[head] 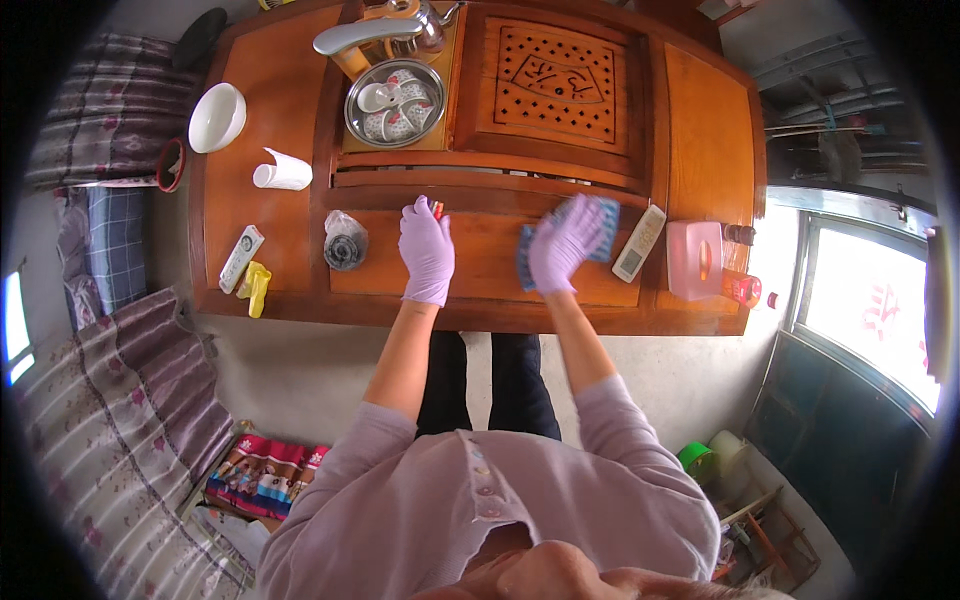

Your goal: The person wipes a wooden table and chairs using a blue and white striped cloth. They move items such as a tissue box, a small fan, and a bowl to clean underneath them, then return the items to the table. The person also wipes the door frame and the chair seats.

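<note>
My left hand (427,251), in a lilac glove, is closed around a small red item (439,211). Only the item's end shows, so its kind is hidden. My right hand (566,244), gloved alike and slightly blurred, lies over a blue patterned cloth (609,225) on the wooden tea table (480,289). Just right of the cloth rests a white digital clock or thermometer (639,244). Left of my left hand is a clear plastic bag (346,240) with something dark and round in it.
A steel tray of cups (395,103) and a kettle (431,34) stand at the back. Leftward are a white bowl (217,118), a paper roll (283,171), a remote control (241,259) and a yellow item (256,288). A pink tissue box (694,260) and bottle (741,288) sit right.
</note>
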`<state>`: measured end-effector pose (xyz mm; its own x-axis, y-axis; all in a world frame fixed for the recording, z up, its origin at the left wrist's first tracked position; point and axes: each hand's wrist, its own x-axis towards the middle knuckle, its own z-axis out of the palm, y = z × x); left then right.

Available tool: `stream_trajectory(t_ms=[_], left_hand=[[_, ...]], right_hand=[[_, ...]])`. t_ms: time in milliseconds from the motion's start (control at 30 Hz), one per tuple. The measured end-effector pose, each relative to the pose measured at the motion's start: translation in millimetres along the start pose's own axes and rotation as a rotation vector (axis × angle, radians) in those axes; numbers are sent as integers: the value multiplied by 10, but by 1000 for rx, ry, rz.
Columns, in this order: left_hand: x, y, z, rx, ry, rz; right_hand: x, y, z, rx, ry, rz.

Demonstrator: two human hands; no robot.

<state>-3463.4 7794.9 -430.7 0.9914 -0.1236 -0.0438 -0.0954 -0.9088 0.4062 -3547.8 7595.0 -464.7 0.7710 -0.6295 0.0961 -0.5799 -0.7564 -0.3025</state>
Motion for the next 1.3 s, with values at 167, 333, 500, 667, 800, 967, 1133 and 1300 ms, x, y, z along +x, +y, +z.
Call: stream_trajectory(t_ms=[167, 333, 500, 667, 800, 967, 1133, 1300], left_hand=[[2, -607, 35, -305, 204, 236], [-134, -936, -528, -1007, -255, -336], [-422, -969, -807, -1275, -578, -518], [-676, -766, -886, -1496, -796, -677], [-754, -830, -946, -1593, -905, -672], [-756, -999, -1102, -1579, -747, -647], [-784, -1159, -1470, -1523, -642, -712], [-719, -1119, -1351, -1558, -556, -738]], right_hand=[[-126, -1470, -68, 181, -294, -589], [-1001, -704, -203, 201, -415, -866], [-890, 1215, -1049, 34, -432, -423], [-1407, 1755, -813, -68, -20, -94], [-1481, 169, -535, 175, -337, -402], [-981, -1343, 50, 321, -376, -947], [227, -1041, 167, -22, -67, -679], [84, -1659, -32, 41, -196, -379]])
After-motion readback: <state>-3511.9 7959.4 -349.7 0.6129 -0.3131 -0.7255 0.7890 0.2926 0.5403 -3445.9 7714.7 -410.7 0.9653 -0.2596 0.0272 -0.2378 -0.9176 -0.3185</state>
